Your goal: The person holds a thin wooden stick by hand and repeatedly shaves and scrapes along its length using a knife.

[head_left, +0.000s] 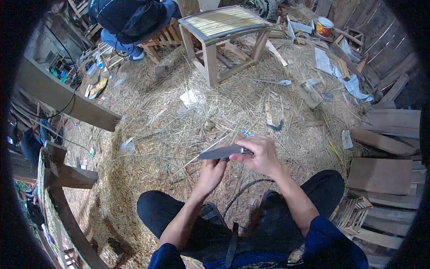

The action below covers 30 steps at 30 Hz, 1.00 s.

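Note:
My right hand point(260, 154) is closed round the handle of a knife point(219, 152), whose broad grey blade points left. Under the blade is my left hand point(212, 172), its fingers curled and mostly hidden by the knife. A thin pale strip point(188, 165) slants past the blade tip near my left fingers; I cannot tell whether they grip it or it lies on the ground behind. Both hands are above the straw-covered floor, in front of my bent knees.
A slatted wooden stool frame point(210, 45) stands ahead. Another person point(130, 20) is at the upper left. Curved boards point(380, 175) are stacked at my right, and large timber pieces point(71, 98) at my left. A paint bucket point(324, 28) stands at the back right.

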Available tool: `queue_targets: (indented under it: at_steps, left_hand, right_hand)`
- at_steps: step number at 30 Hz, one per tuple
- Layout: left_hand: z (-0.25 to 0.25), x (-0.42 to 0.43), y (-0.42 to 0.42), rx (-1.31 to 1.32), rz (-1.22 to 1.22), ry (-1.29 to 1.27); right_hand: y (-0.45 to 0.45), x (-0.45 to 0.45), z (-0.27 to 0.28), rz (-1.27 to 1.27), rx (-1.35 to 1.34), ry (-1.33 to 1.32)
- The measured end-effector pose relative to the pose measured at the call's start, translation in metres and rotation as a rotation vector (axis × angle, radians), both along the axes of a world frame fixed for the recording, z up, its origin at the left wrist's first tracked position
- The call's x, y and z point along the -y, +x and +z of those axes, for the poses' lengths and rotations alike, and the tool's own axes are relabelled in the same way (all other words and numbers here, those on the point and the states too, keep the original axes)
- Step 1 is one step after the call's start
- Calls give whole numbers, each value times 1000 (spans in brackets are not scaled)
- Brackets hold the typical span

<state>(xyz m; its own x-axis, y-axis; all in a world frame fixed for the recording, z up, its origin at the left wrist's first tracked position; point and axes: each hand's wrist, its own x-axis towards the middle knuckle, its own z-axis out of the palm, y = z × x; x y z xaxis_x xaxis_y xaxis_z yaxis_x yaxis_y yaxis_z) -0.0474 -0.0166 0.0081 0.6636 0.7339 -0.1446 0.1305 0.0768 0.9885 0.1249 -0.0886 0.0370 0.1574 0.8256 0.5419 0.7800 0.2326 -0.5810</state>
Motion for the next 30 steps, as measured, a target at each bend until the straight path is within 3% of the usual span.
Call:
queue_targets:
  at_steps: [4, 7, 8, 11, 15, 16, 19, 23, 24, 27, 30]
  left_hand:
    - [26, 1, 3, 33, -52, -147]
    - [26, 5, 4, 44, -48, -212]
    - [22, 10, 3, 21, -27, -188]
    - [24, 10, -1, -4, -55, -273]
    - [39, 6, -4, 57, -140, -287]
    - [42, 8, -2, 61, -141, -290]
    - [38, 10, 3, 108, -127, -294]
    - [39, 7, 1, 178, -64, -410]
    - [39, 5, 1, 190, -41, -421]
    - [36, 1, 1, 185, -13, -452]
    - [25, 7, 1, 142, -17, -442]
  right_hand:
    - [38, 1, -3, -224, -100, -39]
    - [22, 4, 0, -120, -111, -32]
    - [11, 8, 6, -22, -50, -143]
    - [15, 5, 10, -10, 104, -133]
    - [47, 2, 0, -304, -299, -92]
    - [44, 8, 5, -270, -38, -91]
    - [29, 2, 6, -190, 91, 80]
    - [40, 7, 0, -419, -306, -188]
    - [40, 7, 0, -426, -271, -190]
    - [19, 3, -8, -276, -289, -89]
    - [4, 1, -7, -118, -22, -84]
